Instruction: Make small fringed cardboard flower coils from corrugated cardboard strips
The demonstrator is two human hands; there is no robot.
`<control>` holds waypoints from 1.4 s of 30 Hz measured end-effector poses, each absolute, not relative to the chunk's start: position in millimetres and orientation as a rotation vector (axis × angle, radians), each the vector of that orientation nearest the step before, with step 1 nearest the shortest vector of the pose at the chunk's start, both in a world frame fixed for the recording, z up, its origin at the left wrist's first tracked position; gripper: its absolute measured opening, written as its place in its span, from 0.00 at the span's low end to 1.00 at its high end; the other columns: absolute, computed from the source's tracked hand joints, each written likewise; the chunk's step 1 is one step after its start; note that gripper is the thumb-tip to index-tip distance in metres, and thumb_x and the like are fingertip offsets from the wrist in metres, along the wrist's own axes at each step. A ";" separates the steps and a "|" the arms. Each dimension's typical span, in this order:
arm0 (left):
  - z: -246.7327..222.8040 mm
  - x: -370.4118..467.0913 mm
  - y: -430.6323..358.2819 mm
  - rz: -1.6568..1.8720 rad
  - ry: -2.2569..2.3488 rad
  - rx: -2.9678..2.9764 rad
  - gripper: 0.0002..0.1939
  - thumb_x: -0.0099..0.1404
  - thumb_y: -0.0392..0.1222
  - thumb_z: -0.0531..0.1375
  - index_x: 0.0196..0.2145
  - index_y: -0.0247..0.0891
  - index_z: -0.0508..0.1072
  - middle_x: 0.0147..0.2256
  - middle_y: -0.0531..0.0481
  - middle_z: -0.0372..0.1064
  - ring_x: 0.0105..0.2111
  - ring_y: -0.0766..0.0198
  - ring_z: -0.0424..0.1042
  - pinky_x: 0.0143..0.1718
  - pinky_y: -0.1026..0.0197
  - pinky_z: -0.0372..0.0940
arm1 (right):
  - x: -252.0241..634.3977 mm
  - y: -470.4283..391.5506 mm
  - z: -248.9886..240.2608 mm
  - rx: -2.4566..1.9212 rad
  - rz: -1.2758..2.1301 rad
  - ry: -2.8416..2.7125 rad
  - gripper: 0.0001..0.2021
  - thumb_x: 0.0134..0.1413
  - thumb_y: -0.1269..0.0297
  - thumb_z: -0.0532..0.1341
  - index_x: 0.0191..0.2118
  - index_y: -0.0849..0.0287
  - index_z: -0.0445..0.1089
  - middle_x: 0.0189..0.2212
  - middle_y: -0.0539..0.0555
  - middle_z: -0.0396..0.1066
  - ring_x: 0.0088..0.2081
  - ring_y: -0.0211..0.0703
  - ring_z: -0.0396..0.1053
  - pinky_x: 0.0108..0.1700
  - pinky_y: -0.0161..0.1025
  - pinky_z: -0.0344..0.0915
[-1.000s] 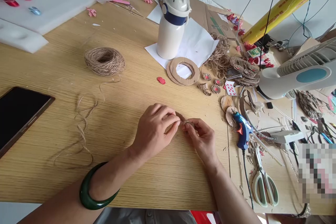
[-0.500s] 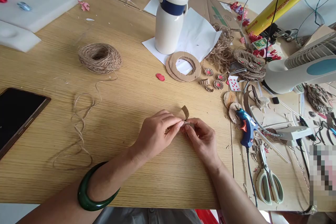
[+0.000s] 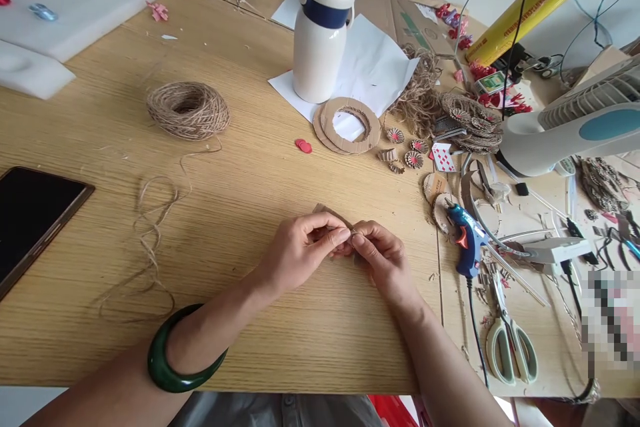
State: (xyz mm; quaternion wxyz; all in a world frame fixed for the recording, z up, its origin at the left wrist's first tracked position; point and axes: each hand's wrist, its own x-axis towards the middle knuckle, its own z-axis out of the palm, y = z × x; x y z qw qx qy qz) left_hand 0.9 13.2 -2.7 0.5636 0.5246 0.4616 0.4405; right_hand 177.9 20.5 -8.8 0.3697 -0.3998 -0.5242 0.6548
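A narrow strip of corrugated cardboard (image 3: 334, 214) is pinched between my hands above the table near its front edge. My left hand (image 3: 305, 247), with a dark green bangle (image 3: 164, 360) on the forearm, has thumb and forefinger closed at the strip. Thumb against fingers, my right hand (image 3: 383, 257) grips it from the other side, the fingertips of both hands nearly touching. Most of the strip is hidden behind the fingers. Beyond the hands lie red paper discs (image 3: 303, 145), cardboard rings (image 3: 330, 137) and small pleated cardboard rosettes (image 3: 414, 159) with red centres.
To the left are a twine coil (image 3: 189, 110) with a loose tail and a phone (image 3: 37, 220). A white bottle (image 3: 320, 53) stands on paper at the back. On the right lie a blue glue gun (image 3: 469, 240), scissors (image 3: 510, 340), a white fan (image 3: 575, 130) and cables.
The strip's free end, which stood up between the hands, now slants leftward behind my left fingers. My hands stay in nearly the same place, and the view has shifted slightly.
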 end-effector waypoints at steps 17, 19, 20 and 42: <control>-5.2 2.2 12.6 1.137 1.269 1.434 0.06 0.67 0.38 0.59 0.34 0.37 0.75 0.28 0.53 0.73 0.27 0.68 0.69 0.30 0.67 0.65 | 175.7 19.4 -7.0 -1.182 1.215 -1.468 0.03 0.59 0.65 0.65 0.35 0.56 0.71 0.41 0.54 0.72 0.43 0.43 0.71 0.46 0.40 0.68; -5.8 3.2 12.0 1.199 1.285 1.492 0.04 0.66 0.35 0.59 0.38 0.37 0.75 0.34 0.51 0.74 0.32 0.67 0.72 0.34 0.67 0.68 | 175.4 18.3 -8.3 -1.171 1.224 -1.438 0.03 0.58 0.65 0.66 0.35 0.55 0.71 0.40 0.53 0.72 0.42 0.42 0.71 0.45 0.40 0.70; -6.4 3.7 11.6 1.232 1.287 1.529 0.05 0.66 0.34 0.60 0.40 0.37 0.75 0.36 0.50 0.74 0.34 0.67 0.73 0.36 0.66 0.68 | 175.2 17.8 -8.7 -1.161 1.223 -1.424 0.03 0.58 0.66 0.66 0.36 0.55 0.71 0.40 0.53 0.72 0.42 0.42 0.71 0.45 0.40 0.70; -5.3 6.1 7.6 1.129 1.229 1.624 0.09 0.70 0.39 0.58 0.34 0.36 0.76 0.31 0.50 0.74 0.32 0.66 0.72 0.34 0.65 0.66 | 174.0 13.3 -9.1 -1.177 0.992 -1.667 0.03 0.59 0.68 0.64 0.38 0.53 0.72 0.36 0.53 0.72 0.38 0.42 0.71 0.38 0.40 0.70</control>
